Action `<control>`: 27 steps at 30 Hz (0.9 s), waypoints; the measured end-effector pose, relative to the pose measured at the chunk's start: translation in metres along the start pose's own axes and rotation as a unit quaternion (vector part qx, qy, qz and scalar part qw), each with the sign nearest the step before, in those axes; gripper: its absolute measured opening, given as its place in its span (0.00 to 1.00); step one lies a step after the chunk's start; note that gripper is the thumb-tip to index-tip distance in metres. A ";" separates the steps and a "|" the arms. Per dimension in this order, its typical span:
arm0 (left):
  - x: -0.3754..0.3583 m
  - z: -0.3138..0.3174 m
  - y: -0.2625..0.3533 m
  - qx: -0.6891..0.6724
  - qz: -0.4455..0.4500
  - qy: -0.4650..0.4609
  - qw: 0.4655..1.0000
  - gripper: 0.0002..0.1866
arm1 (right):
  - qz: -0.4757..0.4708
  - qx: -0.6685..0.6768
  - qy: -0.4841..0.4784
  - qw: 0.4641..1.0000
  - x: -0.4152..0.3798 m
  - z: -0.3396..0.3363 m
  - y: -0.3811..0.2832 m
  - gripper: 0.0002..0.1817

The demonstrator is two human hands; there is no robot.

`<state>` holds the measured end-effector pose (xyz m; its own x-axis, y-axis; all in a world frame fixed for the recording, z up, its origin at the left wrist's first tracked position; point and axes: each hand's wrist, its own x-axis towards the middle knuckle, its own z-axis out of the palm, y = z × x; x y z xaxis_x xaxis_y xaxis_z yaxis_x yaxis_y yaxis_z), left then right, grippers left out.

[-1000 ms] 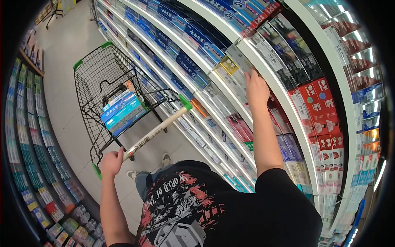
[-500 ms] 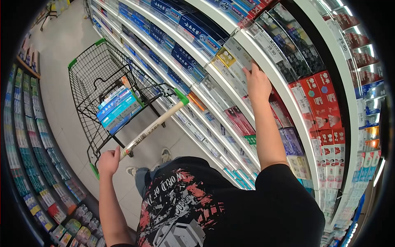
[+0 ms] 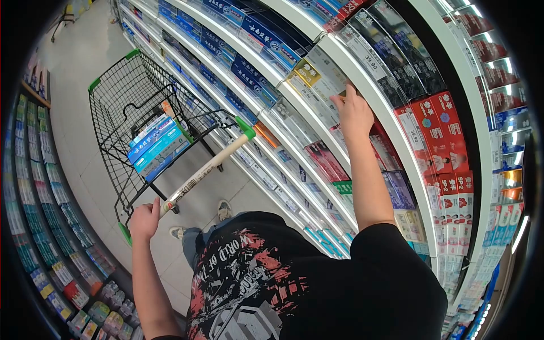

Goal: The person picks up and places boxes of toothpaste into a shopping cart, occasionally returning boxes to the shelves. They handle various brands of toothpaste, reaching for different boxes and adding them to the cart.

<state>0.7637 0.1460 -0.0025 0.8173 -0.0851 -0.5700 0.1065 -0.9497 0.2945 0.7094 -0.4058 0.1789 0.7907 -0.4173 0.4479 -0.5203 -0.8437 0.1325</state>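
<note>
My left hand (image 3: 145, 220) is closed round the near end of the cart's pale handle (image 3: 205, 173). The wire shopping cart (image 3: 122, 99) has green corners and carries blue and teal boxes (image 3: 158, 148). My right hand (image 3: 355, 113) reaches into the shelf on the right, with thumb and fingertips at a silvery box row beside a gold-labelled box (image 3: 306, 72). Its fingers look apart, but whether they touch or grip a box is unclear. Red boxes (image 3: 445, 133) stand to the right of that hand.
White-edged shelves (image 3: 392, 92) with toothpaste-like boxes rise along the right. Another stocked shelf (image 3: 48, 209) curves down the left side. Pale floor tiles (image 3: 85, 136) run between them, and my shoes (image 3: 224, 210) show below the cart handle.
The cart and my left hand on its handle have shifted slightly left in view. My right hand stays at nearly the same spot by the shelf, while the shelf goods appear slightly shifted left.
</note>
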 end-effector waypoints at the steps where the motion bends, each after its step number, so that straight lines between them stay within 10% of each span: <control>1: 0.001 0.000 0.000 0.001 0.001 0.001 1.000 0.37 | 0.004 -0.010 0.001 1.000 0.001 -0.003 -0.003 0.31; 8: 0.001 0.003 -0.001 0.000 0.002 0.002 1.000 0.38 | -0.247 0.051 0.246 0.936 -0.009 -0.004 -0.017 0.42; 14: -0.007 0.007 -0.001 -0.017 0.021 0.045 0.999 0.34 | -0.176 0.409 0.097 0.890 -0.095 -0.020 -0.098 0.43; 17: -0.015 0.023 0.001 0.048 0.127 0.260 0.956 0.22 | -0.083 0.562 -0.031 0.822 -0.131 -0.027 -0.132 0.44; 23: -0.101 -0.008 0.130 -0.349 0.389 0.120 0.844 0.41 | 0.047 0.797 -0.266 0.540 -0.153 -0.030 -0.171 0.55; 26: -0.116 -0.012 0.163 -0.353 0.378 0.132 0.846 0.40 | 0.091 0.894 -0.310 0.309 -0.160 -0.031 -0.184 0.43; 27: -0.112 -0.006 0.166 -0.371 0.370 0.144 0.840 0.37 | 0.083 0.882 -0.321 0.335 -0.161 -0.029 -0.183 0.40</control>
<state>0.6939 -0.0003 0.1149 0.9068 -0.3913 0.1566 -0.2541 -0.2112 0.9439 0.6679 -0.1745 0.1085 0.9992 -0.0174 -0.0371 -0.0211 0.5578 -0.8297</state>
